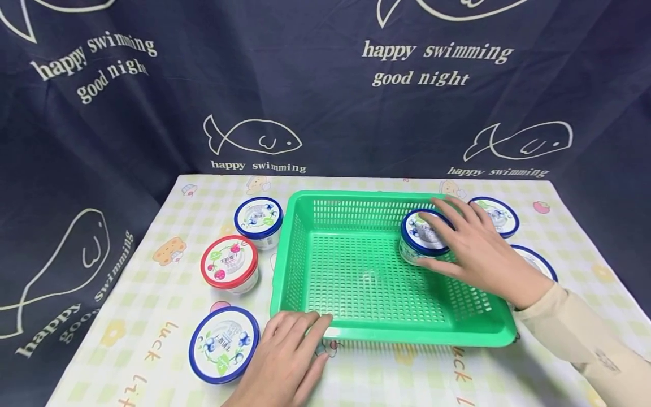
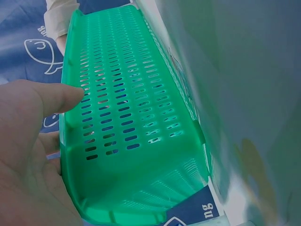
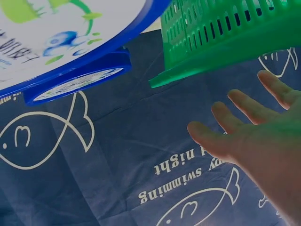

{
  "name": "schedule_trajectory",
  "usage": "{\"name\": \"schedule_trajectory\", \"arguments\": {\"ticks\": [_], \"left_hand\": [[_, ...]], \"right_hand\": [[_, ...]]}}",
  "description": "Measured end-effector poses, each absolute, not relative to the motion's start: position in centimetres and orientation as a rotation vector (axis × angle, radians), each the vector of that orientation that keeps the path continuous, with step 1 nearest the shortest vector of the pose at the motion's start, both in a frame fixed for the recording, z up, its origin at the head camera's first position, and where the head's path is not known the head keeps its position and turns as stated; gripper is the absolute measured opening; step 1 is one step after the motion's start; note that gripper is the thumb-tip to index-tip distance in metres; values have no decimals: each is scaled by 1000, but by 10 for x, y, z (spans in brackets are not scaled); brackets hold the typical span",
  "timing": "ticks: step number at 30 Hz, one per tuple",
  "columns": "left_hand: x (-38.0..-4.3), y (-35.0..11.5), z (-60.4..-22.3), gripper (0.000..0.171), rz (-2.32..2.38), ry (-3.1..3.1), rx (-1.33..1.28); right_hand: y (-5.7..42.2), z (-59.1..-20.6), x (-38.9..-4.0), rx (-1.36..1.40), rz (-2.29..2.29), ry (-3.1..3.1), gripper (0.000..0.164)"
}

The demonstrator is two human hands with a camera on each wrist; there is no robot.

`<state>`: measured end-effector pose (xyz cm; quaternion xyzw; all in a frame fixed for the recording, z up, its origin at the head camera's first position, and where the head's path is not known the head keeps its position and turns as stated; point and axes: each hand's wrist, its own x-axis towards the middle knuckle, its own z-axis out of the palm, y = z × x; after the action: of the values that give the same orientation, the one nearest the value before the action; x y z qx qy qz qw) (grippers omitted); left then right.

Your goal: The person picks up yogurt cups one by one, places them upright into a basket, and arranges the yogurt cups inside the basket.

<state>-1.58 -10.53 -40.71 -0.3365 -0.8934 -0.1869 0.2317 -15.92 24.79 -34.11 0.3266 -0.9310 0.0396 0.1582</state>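
Observation:
My left hand (image 1: pixel 292 353) lies at the near left corner of a green plastic basket (image 1: pixel 386 337), fingers over its rim. In the left wrist view the thumb (image 2: pixel 61 96) overlaps the outer wall, and the fingertips are hidden behind the rim. Inside the basket, towards the right, is a round tub (image 1: pixel 424 233) with a blue lid and blueberry print. Over its right side my right hand (image 1: pixel 480 249) reaches with fingers spread, thumb at the near side. The right wrist view shows the fingers (image 3: pixel 230 122) apart and extended near the basket's rim, with no tub between them.
Left of the basket stand a blue-lidded tub (image 1: pixel 258 217), a red-lidded tub (image 1: pixel 230 261) and a nearer blue-lidded tub (image 1: pixel 224 345). Two more, one further back (image 1: pixel 495 216) and one partly hidden by the right arm (image 1: pixel 536 261), stand at the right. A dark fish-print curtain (image 1: pixel 325 85) hangs behind the table.

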Motion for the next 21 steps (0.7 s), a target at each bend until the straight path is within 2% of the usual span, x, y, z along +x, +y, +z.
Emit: {"name": "schedule_trajectory", "arguments": {"ticks": [13, 21], "left_hand": [[-17, -102, -408, 43, -474, -2468, -954], [-14, -107, -407, 50, -453, -2521, -936]], "right_hand": [[268, -338, -142, 856, 163, -2663, 85], [277, -343, -135, 786, 244, -2700, 87]]}}
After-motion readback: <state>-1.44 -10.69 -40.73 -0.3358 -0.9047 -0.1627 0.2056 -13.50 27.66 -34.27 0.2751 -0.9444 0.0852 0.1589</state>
